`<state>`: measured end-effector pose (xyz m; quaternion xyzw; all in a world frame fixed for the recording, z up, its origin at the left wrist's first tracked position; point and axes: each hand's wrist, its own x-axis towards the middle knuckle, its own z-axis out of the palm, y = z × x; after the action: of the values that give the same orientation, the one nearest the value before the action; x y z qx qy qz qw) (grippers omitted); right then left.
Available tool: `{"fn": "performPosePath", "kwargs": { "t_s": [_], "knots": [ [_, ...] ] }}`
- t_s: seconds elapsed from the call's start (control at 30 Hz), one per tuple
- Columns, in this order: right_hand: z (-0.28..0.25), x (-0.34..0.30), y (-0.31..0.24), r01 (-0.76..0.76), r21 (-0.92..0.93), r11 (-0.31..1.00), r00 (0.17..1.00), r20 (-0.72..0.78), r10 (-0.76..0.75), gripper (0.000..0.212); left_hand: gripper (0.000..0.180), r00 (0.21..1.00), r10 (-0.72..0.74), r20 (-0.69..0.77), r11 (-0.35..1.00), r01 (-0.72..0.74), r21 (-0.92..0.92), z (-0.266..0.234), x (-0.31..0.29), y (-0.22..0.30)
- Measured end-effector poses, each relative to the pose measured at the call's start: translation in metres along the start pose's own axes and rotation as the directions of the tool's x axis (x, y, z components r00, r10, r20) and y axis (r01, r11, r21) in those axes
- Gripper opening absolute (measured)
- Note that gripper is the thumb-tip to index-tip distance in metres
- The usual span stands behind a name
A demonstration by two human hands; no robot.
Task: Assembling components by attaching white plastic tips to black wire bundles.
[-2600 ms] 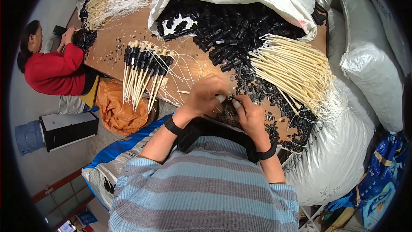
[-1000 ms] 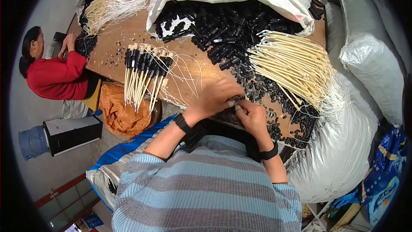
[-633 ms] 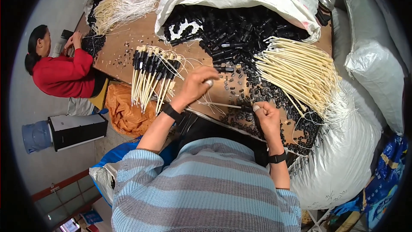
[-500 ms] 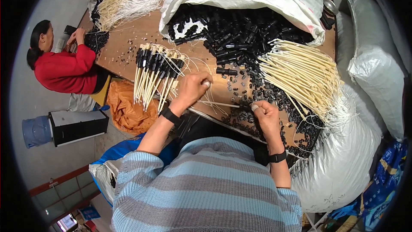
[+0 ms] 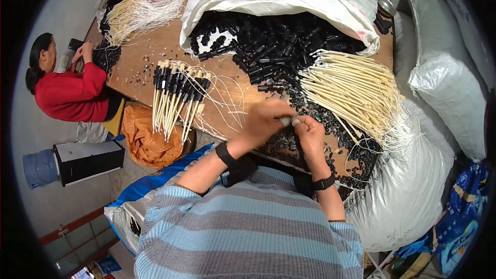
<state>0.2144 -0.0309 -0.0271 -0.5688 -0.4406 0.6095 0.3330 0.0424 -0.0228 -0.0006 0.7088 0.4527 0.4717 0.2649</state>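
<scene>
My left hand [image 5: 263,121] is smeared by motion and reaches across to the fingertips of my right hand [image 5: 310,133]. The right fingers are pinched together. What lies between the two sets of fingertips is too small and covered to make out. Left of my hands, a row of cream sticks with black sleeves [image 5: 178,90] lies on the table, their thin white cords trailing toward my left hand. Right of my right hand lies a thick bundle of bare cream sticks [image 5: 351,93] with white cords. Small black parts [image 5: 361,168] are strewn around my right hand.
A large white woven sack [image 5: 289,0] lies open at the back, spilling black tubular parts [image 5: 268,51] onto the brown table [image 5: 139,64]. Full white sacks [image 5: 408,191] stand at the right. A person in red [image 5: 72,93] works at the far left, near an orange sack [image 5: 152,134].
My left hand has moved right to meet my right hand. The cream stick and black part seen between my hands are now hidden. The whole view has shifted slightly.
</scene>
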Motion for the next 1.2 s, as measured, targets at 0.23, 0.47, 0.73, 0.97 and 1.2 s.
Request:
{"fn": "performPosePath", "kwargs": {
  "t_s": [0.23, 0.47, 0.73, 0.97, 1.2],
  "knots": [
    [0.010, -0.005, -0.007, 0.153, -0.063, 0.986, 0.988, 0.025, -0.152, 0.019, 0.027, 0.991, 0.081, 0.109, 0.991, -0.092, 0.098, 0.017, -0.010, 0.010],
    [0.009, -0.007, -0.011, 0.468, -0.607, 0.642, 0.798, -0.022, -0.602, 0.007, 0.033, 0.780, -0.616, 0.105, 0.679, 0.594, -0.431, 0.002, -0.011, 0.014],
    [0.013, -0.015, -0.016, 0.594, -0.672, 0.443, 0.653, 0.080, -0.753, 0.016, 0.026, 0.887, -0.462, 0.023, 0.885, 0.462, -0.062, 0.002, -0.010, 0.007],
    [0.009, -0.019, -0.019, 0.601, -0.498, 0.625, 0.738, 0.047, -0.673, 0.012, 0.017, 0.935, -0.346, -0.081, 0.937, 0.348, 0.023, 0.005, -0.010, -0.001],
    [-0.005, -0.014, -0.027, 0.342, -0.443, 0.829, 0.913, -0.051, -0.405, 0.019, 0.024, 0.995, 0.024, -0.092, 0.974, -0.003, 0.226, -0.005, 0.000, 0.003]
  ]
}}
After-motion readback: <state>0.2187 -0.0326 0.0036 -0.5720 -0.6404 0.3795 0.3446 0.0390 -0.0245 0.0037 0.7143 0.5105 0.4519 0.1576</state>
